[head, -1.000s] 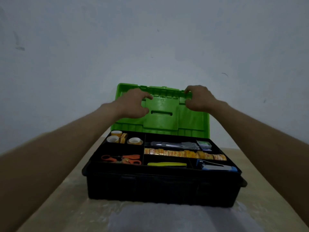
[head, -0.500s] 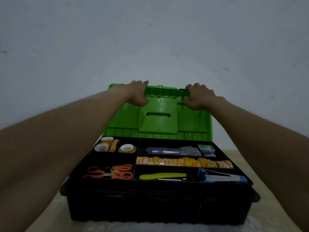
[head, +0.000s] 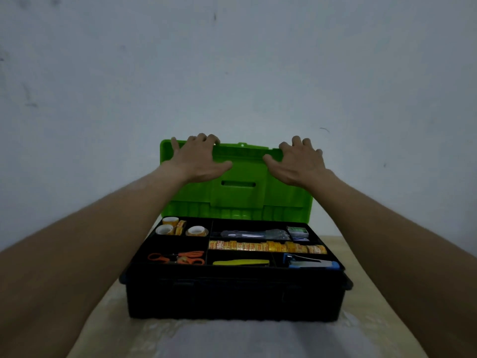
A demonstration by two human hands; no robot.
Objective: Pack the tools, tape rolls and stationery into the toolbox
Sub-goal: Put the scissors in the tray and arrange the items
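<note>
Green on black: toolbox (head: 232,298) open on the worktop (head: 369,321). Left hand (head: 198,161) hooked over the lid's (head: 237,200) top edge, thumb splayed on its inner face; right hand (head: 296,164) likewise, spaced apart, probably for an even pull shut. Below, sorted by compartment: tape rolls (head: 180,228), scissors (head: 178,258), yellow tool (head: 240,262), stapler (head: 309,263).

Plain pale grey-white painted wall (head: 232,60) filling the upper view, a few small dark scuffs and specks (head: 214,16) scattered across it, light beige mottled tabletop (head: 366,267) below, paler greyish patch (head: 232,339) at its near edge, dim, even, cool light
</note>
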